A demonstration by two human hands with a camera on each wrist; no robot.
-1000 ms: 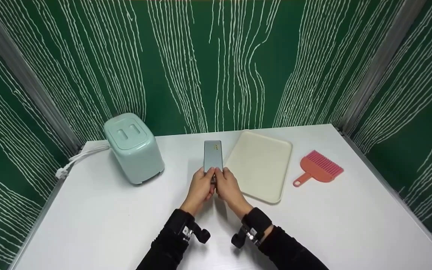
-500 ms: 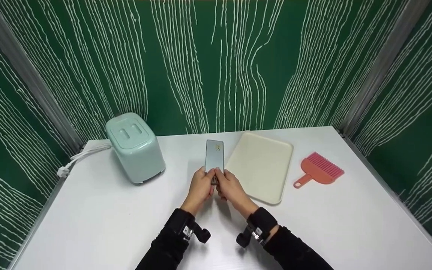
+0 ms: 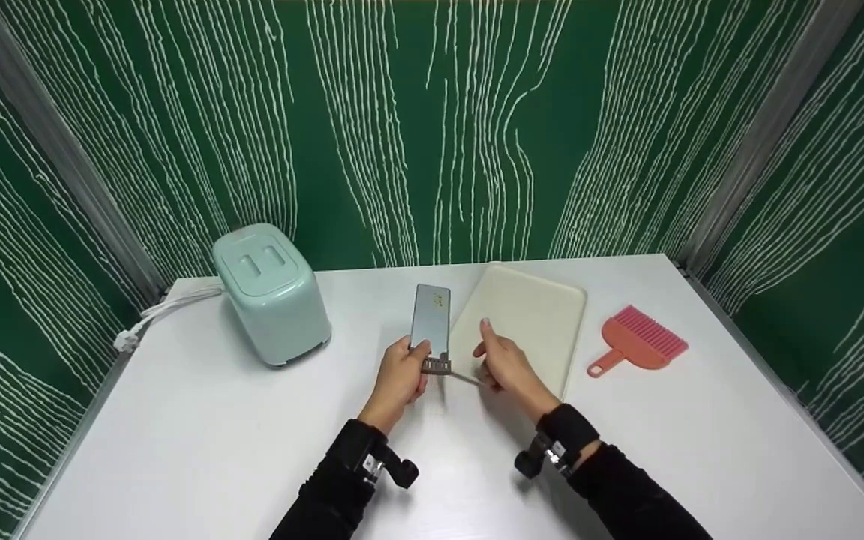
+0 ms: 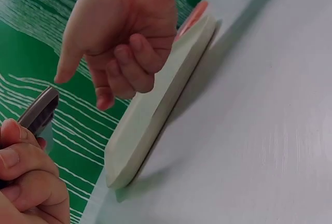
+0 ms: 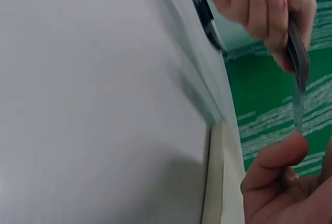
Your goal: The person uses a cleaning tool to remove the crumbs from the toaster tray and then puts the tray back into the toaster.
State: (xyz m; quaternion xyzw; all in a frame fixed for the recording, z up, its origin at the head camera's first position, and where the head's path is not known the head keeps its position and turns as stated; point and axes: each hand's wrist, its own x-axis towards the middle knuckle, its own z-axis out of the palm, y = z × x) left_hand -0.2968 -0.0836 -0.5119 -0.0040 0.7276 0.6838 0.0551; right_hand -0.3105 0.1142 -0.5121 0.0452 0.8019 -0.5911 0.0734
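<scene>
My left hand (image 3: pixel 398 373) grips a flat, rectangular grey-blue object (image 3: pixel 430 315) by its near end, the thumb lying on top. Gold marks show near its far end, and its near end is dark and slotted; its exact kind is unclear. To the right, my right hand (image 3: pixel 508 367) is apart from it, thumb extended and the other fingers loosely bent, holding nothing. That hand is over the lower part of a cream tray (image 3: pixel 526 300). In the left wrist view, the object's dark end (image 4: pixel 41 107) sticks out from the left fingers (image 4: pixel 31 156).
A mint-green toaster (image 3: pixel 274 300) with a lid stands at the left, its white cord and plug (image 3: pixel 128 339) trailing to the table edge. At the right lies an orange dustpan-shaped brush (image 3: pixel 636 341) with pink bristles. Green walls with white lines surround the white table (image 3: pixel 199 442).
The right hand has let go of the grey-blue object and moved right, over the tray. The left hand still holds the object in nearly the same place, its slotted end now showing.
</scene>
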